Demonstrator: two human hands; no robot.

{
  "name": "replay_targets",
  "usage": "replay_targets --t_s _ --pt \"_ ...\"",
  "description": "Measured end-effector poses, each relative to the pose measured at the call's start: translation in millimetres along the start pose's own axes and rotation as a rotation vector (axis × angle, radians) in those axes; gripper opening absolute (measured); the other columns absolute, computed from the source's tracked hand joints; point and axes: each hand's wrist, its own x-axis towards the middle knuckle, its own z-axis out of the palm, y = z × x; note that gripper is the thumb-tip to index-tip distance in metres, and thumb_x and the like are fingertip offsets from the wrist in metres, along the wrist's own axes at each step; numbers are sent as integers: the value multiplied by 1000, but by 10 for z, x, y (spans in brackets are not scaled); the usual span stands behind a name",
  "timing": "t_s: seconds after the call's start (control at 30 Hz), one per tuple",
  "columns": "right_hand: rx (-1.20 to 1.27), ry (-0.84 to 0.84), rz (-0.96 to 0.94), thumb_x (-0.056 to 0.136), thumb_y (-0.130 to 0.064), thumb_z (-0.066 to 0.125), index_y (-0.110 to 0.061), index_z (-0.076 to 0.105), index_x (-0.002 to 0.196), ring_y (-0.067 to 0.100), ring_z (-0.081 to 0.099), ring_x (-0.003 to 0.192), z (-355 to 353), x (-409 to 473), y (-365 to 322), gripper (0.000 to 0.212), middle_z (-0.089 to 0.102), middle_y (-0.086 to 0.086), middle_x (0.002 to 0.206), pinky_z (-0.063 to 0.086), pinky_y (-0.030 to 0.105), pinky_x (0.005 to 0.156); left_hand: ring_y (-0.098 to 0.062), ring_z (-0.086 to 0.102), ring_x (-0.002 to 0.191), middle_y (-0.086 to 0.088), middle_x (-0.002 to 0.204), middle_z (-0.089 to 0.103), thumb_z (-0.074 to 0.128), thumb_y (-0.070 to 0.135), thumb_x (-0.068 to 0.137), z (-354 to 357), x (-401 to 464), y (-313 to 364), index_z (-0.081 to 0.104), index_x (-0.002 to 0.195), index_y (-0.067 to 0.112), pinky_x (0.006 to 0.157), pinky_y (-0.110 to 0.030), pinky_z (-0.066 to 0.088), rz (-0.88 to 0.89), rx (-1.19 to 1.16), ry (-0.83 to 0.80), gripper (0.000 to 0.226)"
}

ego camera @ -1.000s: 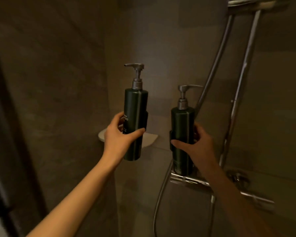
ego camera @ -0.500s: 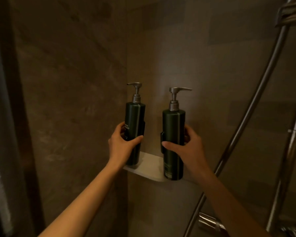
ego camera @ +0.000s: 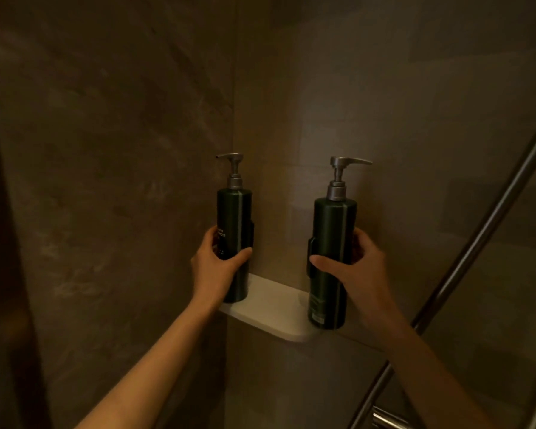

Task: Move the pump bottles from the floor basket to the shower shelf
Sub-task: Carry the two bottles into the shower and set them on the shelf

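Two dark green pump bottles with silver pump heads stand upright at the white corner shelf (ego camera: 271, 308) in the shower. My left hand (ego camera: 217, 264) grips the left bottle (ego camera: 234, 212) around its lower half; its base rests on the shelf's left end. The right bottle (ego camera: 333, 230) is held by my right hand (ego camera: 356, 270) at mid-height, with its base at the shelf's right front edge. Whether that base rests fully on the shelf I cannot tell. The floor basket is out of view.
Brown tiled walls meet in the corner behind the shelf. A metal shower hose (ego camera: 477, 243) runs diagonally at the right, with a chrome fitting (ego camera: 387, 419) at the bottom right. A dark door edge (ego camera: 0, 274) borders the left side.
Both hands have carried the bottles up from in front of the tap to the corner shelf and lowered them onto it; the bottles now stand further apart.
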Motion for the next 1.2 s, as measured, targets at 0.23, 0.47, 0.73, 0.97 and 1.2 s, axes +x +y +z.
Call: replay_targets --t_s 0.23,0.47,0.73,0.97,1.2 --pt "1 73 1 63 -16 85 -30 53 125 -2 60 91 91 62 77 70 61 -22 99 49 22 77 -11 55 109 7 122 57 79 29 70 1 -30 6 44 133 29 88 -29 47 35 65 54 72" --pt "-51 158 -37 65 -20 84 -27 49 130 5 59 94 294 46 74 74 60 -15 104 47 23 81 -11 51 112 -1 129 54 80 27 70 -25 -69 -8 41 138 23 92 -29 43 89 160 89 78" --pt "-157 194 -63 69 -25 82 -21 43 136 14 57 109 411 29 79 78 59 0 125 49 33 95 -12 50 109 -2 123 51 77 39 71 -12 -50 -49 37 142 25 87 -28 42 90 232 103 82" --pt "-228 205 -63 69 -27 82 -18 42 137 18 56 112 441 31 50 80 57 3 127 48 35 95 -21 50 119 -4 131 50 77 40 70 -74 11 -26 36 143 23 92 -31 42 65 261 34 85" --pt "-277 212 -65 74 -39 75 -22 34 142 18 51 118 409 -7 32 81 47 0 135 47 40 96 -20 46 125 -7 139 44 64 35 85 -197 -145 83 23 149 19 100 -30 38 92 337 8 78"
